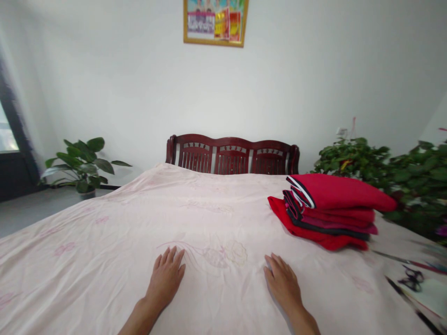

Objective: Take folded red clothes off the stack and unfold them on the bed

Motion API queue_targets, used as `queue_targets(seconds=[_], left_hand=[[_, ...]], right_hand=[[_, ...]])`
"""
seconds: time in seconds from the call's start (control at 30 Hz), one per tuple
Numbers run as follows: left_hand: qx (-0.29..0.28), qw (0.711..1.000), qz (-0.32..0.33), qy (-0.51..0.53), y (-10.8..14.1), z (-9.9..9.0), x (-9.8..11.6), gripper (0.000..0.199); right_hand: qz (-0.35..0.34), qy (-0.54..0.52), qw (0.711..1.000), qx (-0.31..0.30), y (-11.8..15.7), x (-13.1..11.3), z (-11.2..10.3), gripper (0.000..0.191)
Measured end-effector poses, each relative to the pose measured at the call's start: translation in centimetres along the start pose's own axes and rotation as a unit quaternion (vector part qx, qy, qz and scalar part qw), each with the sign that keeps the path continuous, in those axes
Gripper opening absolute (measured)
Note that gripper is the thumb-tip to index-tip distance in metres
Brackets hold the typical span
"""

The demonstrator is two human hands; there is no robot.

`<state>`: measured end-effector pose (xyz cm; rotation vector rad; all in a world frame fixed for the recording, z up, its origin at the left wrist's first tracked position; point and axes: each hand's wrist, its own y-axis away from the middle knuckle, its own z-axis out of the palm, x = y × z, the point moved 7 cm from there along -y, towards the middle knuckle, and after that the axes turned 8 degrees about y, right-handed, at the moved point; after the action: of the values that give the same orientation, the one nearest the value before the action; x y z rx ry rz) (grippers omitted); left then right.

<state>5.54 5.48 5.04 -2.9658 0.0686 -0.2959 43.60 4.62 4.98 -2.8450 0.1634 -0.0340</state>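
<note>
Head view: left hand (165, 278) and right hand (282, 282) flat, holding nothing, on bedsheet (104, 251); folded red clothes (328, 211) nearby.

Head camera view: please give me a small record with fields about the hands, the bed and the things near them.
left hand: flat, palm down on the pale pink embroidered bed sheet, holds nothing
right hand: flat on the same sheet, holds nothing
nearest thing: stack of folded red clothes, beyond the right hand, not touched
headboard: dark red carved wood
plants: green leafy plant far left
</note>
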Motion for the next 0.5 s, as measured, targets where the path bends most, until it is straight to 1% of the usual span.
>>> queue_targets(seconds=[0.2,0.33,0.43,0.47,0.5], left_hand=[[0.023,1.0,0.006,0.016,-0.2,0.3,-0.3,0.051],[0.02,1.0,0.008,0.015,-0.2,0.6,-0.4,0.051],[0.024,1.0,0.01,0.012,-0.2,0.7,-0.5,0.051],[0.027,0.999,0.012,0.012,-0.2,0.8,-0.6,0.051],[0.03,0.999,0.015,0.013,-0.2,0.8,-0.6,0.051]], right_hand=[[0.002,-0.011,1.0,0.019,0.0,0.1,0.1,0.048],[0.003,-0.036,0.999,0.023,0.0,0.2,0.5,0.049],[0.02,-0.114,0.993,0.024,-0.2,0.7,0.9,0.05],[0.037,-0.165,0.985,0.023,-0.4,1.0,1.0,0.05],[0.061,-0.231,0.971,0.025,-0.6,1.5,1.0,0.05]])
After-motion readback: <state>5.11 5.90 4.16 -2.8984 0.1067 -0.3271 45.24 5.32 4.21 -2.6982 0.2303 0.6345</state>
